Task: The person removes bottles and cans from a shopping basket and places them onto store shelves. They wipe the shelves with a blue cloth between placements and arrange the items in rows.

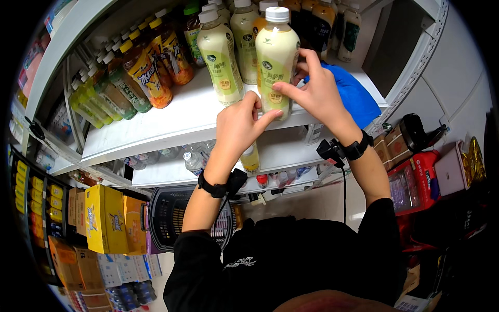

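My right hand (321,89) grips a pale yellow-green plastic drink bottle (277,58) with a white cap, its thumb across the label and its fingers round the far side. Low on the same bottle, my left hand (239,123) has its thumb over the front and its curled fingers at the left side. The bottle stands nearly upright at the shelf's front edge; its base is partly covered by my thumb. Just left of it is a matching bottle (220,58), with another (245,43) behind. A blue cloth (347,93) lies behind my right wrist; whether my fingers touch it is hidden.
Orange-labelled tea bottles (146,76) and green-labelled bottles (126,91) line the white shelf (183,121) to the left. Lower shelves hold water bottles (193,162). Below stands a dark plastic basket (165,218) beside a yellow carton (105,218). A cable (344,195) hangs from my right wrist.
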The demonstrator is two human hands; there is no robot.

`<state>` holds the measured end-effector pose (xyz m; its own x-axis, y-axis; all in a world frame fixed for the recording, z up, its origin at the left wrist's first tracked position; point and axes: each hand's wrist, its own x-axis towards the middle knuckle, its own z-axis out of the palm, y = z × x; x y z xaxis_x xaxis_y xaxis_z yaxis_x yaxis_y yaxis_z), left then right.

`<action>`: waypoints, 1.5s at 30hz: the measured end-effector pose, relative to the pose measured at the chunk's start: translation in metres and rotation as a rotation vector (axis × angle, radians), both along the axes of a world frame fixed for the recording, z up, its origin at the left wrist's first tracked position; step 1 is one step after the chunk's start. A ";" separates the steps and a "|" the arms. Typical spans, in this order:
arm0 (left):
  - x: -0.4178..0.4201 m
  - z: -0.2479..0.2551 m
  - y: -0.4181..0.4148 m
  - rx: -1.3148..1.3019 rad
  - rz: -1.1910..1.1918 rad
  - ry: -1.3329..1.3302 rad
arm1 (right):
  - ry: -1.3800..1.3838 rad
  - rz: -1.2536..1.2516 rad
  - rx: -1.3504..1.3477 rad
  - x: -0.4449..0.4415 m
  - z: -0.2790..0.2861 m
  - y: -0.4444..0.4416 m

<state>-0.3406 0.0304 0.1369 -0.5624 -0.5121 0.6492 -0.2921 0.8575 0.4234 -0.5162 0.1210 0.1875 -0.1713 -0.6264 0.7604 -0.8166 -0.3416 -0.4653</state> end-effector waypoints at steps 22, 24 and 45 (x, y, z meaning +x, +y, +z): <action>-0.009 -0.008 -0.027 -0.157 0.216 -0.010 | 0.384 -0.273 0.142 -0.004 -0.021 -0.036; -0.011 -0.009 -0.024 -0.187 0.246 0.007 | 0.383 -0.291 0.121 -0.003 -0.024 -0.035; -0.007 -0.016 -0.021 -0.133 0.275 0.058 | 0.404 -0.265 0.314 -0.088 0.128 -0.072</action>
